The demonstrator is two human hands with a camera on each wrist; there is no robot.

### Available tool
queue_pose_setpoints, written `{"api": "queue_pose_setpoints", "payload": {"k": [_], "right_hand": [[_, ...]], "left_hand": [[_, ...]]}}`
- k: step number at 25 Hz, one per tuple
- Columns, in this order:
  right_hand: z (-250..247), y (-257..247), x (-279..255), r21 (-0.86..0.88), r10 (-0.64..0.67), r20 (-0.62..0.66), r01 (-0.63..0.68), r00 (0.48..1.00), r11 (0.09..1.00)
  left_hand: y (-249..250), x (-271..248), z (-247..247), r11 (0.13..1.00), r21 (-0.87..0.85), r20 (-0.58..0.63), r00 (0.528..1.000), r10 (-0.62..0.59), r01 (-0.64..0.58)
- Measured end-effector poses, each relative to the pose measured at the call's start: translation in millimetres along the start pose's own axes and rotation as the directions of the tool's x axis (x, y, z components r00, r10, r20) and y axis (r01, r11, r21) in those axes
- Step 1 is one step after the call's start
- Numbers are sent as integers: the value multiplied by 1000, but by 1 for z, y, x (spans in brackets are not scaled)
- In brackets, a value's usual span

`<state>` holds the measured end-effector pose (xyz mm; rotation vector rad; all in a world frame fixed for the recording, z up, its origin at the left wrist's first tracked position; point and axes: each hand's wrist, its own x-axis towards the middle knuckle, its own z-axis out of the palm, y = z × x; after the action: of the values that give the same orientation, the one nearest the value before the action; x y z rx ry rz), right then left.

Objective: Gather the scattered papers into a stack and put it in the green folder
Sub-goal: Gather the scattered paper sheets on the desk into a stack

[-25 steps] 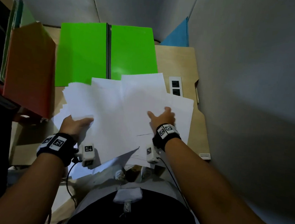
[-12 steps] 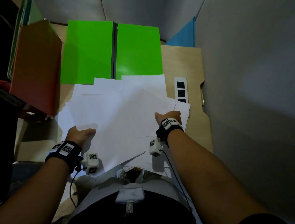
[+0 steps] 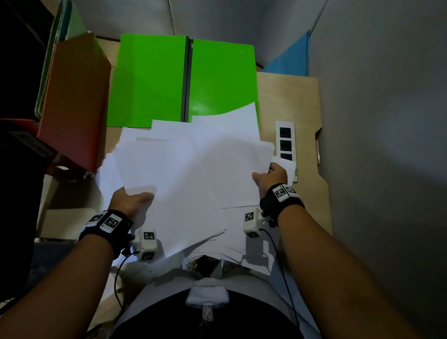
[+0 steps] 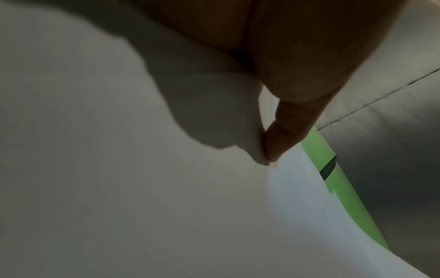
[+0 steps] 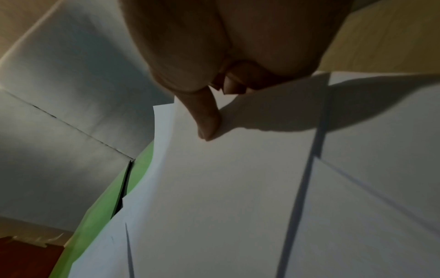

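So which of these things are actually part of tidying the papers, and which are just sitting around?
Part of the job:
white papers
green folder
left hand
right hand

Just lying about:
orange folder
socket strip
blue sheet

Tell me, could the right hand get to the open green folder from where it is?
Probably yes: the open green folder lies just beyond the loose white papers which the right hand grips, with nothing standing between.

left hand (image 3: 130,201) fingers hidden under the papers (image 3: 189,171)
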<state>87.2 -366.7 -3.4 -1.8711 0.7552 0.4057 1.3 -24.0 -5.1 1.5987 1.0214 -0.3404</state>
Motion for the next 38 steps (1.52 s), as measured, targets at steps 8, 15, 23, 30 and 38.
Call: {"api": "queue_pose_setpoints", "payload": {"k": [8,15,23,30,38], "right_hand": [[-40,-25,-3,-200,-328,-276,280,903,939],[-65,-44,-15,-387,-507,-378,364,775,847],[-118,-90,-47,-443,-670,-427,505,608,741],[-175,-128,-68,-446,-712,-497,559,495,699],[-218,-134,-64,-349,-632,-643,570,432,744]], "left_hand": [[9,-13,5,999,2,-11,999,42,-42],[12,-25,11,997,-2,-14,997,71,-71],[17,-34,9,992,54,-23,993,115,-114],[13,-29,6,996,33,-21,996,88,-87],[8,-20,1,996,48,-7,997,81,-80]]}}
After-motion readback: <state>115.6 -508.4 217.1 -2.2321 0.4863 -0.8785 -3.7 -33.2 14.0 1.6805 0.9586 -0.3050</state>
